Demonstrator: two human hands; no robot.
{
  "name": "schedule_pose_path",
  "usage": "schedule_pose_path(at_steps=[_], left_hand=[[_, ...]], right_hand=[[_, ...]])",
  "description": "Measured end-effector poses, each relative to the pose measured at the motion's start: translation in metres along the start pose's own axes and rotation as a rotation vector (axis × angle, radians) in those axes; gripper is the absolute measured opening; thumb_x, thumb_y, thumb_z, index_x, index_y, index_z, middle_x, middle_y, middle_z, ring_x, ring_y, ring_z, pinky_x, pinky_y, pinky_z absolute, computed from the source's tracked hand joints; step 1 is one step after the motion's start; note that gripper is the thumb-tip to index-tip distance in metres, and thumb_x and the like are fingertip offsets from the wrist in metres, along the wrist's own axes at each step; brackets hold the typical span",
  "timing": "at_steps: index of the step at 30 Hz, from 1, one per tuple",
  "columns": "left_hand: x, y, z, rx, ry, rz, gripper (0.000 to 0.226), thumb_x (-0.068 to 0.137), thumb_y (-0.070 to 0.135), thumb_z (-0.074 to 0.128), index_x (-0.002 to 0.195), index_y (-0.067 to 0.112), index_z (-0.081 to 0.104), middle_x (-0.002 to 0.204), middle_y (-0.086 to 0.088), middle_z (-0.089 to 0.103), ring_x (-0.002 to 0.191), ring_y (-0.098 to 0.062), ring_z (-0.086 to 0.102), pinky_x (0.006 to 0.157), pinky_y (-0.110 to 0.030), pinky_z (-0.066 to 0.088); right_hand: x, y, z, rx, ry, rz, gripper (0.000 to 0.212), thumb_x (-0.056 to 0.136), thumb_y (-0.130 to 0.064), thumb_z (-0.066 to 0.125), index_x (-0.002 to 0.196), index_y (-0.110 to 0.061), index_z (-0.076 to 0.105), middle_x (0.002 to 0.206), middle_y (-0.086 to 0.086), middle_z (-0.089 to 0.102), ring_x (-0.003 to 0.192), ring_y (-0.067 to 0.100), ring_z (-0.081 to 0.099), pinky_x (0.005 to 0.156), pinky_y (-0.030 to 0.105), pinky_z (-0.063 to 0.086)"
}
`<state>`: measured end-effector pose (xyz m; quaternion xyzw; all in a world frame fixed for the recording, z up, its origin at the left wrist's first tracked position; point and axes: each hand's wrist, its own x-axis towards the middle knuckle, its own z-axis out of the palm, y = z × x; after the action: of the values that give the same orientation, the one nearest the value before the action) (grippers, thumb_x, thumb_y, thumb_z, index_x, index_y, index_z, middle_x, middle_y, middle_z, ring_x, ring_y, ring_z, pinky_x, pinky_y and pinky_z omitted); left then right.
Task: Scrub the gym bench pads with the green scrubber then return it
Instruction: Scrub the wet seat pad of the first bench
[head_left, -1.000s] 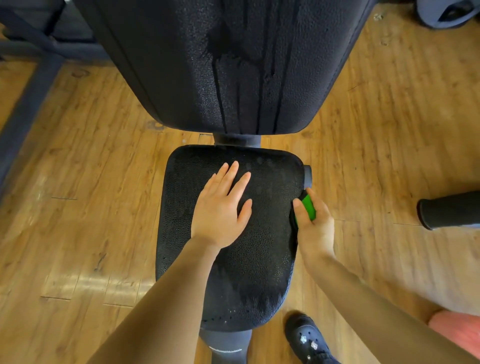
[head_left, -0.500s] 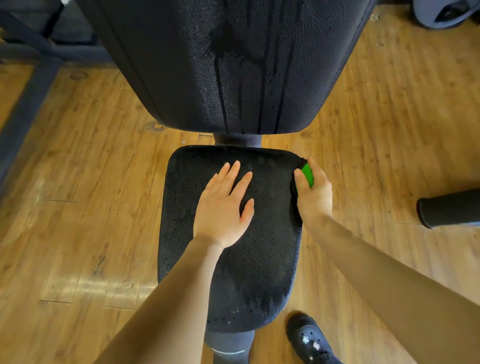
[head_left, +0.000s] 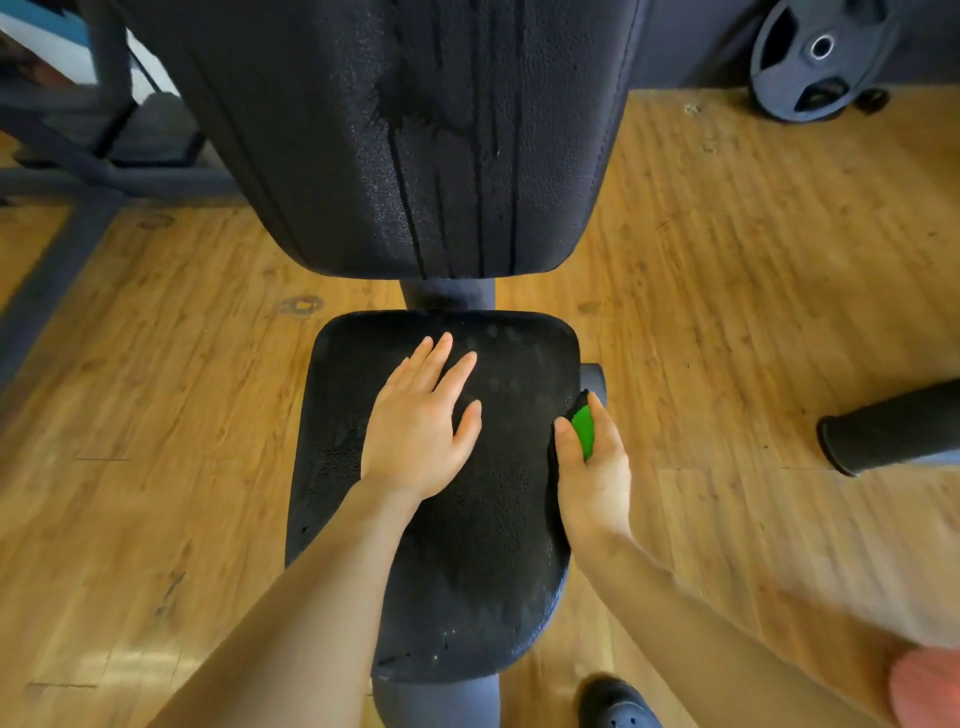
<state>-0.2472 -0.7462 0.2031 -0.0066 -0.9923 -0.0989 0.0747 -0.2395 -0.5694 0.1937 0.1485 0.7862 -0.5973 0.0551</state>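
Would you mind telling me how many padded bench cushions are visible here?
2. The backrest pad rises at the top centre, streaked with wet runs. The seat pad lies below it, under the left hand. Other pads may lie out of frame.

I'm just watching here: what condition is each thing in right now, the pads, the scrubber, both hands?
seat pad: flat, surface wet and speckled.
back pad: tilted up, wet streaks running down its middle.
green scrubber: gripped, pressed against the seat pad's right edge.
left hand: flat, fingers straight, resting on the seat pad.
right hand: curled round the scrubber.
weight plate: propped upright by the wall.
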Motion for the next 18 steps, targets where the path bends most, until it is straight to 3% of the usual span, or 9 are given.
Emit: schedule_pose_path(at_steps=[6, 10, 18], left_hand=[[-0.002, 0.004, 0.000, 0.051, 0.055, 0.036, 0.048, 0.098, 0.037, 0.046, 0.142, 0.019, 0.049, 0.153, -0.007, 0.038, 0.145, -0.022, 0.029, 0.114, -0.035, 0.026], [-0.003, 0.011, -0.002, 0.077, 0.051, 0.008, 0.047, 0.100, 0.035, 0.044, 0.145, 0.022, 0.044, 0.155, -0.002, 0.036, 0.145, -0.018, 0.027, 0.116, -0.033, 0.024], [-0.022, 0.025, 0.001, 0.043, -0.013, -0.060, 0.047, 0.105, 0.033, 0.035, 0.150, 0.025, 0.033, 0.160, -0.004, 0.023, 0.149, -0.022, 0.016, 0.119, -0.040, 0.018]], right_hand=[[0.025, -0.004, -0.008, 0.173, -0.036, -0.026, 0.055, 0.099, -0.028, 0.056, 0.150, -0.022, 0.036, 0.129, -0.012, 0.049, 0.117, 0.006, 0.048, 0.106, 0.028, 0.041], [0.034, -0.001, 0.002, 0.251, -0.029, -0.023, 0.057, 0.098, -0.032, 0.058, 0.149, -0.026, 0.037, 0.134, -0.006, 0.054, 0.120, 0.015, 0.054, 0.106, 0.039, 0.045], [0.022, 0.010, 0.004, 0.260, -0.010, -0.064, 0.054, 0.100, -0.030, 0.054, 0.150, -0.019, 0.037, 0.135, 0.001, 0.055, 0.122, 0.021, 0.055, 0.105, 0.041, 0.046]])
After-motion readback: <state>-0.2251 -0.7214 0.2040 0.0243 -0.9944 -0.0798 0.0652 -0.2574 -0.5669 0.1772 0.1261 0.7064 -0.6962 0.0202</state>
